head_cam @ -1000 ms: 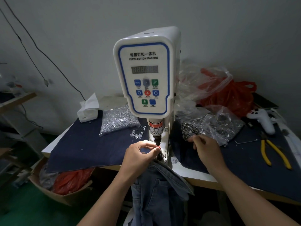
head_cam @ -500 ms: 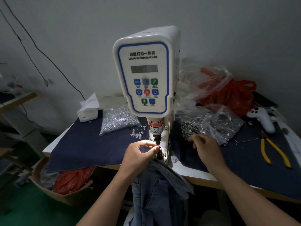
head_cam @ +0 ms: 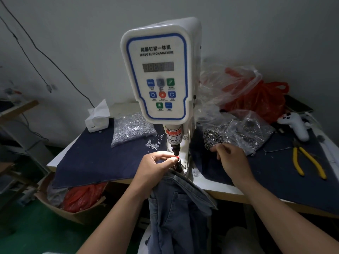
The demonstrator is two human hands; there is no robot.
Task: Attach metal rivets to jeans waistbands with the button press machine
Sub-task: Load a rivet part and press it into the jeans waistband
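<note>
The left hand point(head_cam: 156, 166) is raised to the button press machine point(head_cam: 157, 74), its fingers curled and its thumb and forefinger pinched at the lower die point(head_cam: 177, 165), just under the punch tip. A red glow falls on the fingertips there. It seems to be seating a small rivet part on the die, though the part itself is too small to make out. The right hand point(head_cam: 230, 158) rests on the dark cloth-covered surface point(head_cam: 91, 162), fingers bent at the near edge of a heap of dark metal rivets point(head_cam: 213, 138) spilling from a clear bag. It is probably picking up the next piece, but whether it has one between its fingers cannot be told.

The jeans point(head_cam: 179, 208) hang off the front edge of the surface, below the die, with the waistband point(head_cam: 185, 180) lying just beside the machine's base, ready to slide under the punch. A bag of silvery parts point(head_cam: 132, 127) sits left of the machine; yellow pliers point(head_cam: 308, 162) lie well off to the right.

Compared with a second ago, almost nothing has moved: both hands keep their places, and the right fingers have shifted only slightly at the rivet heap.
</note>
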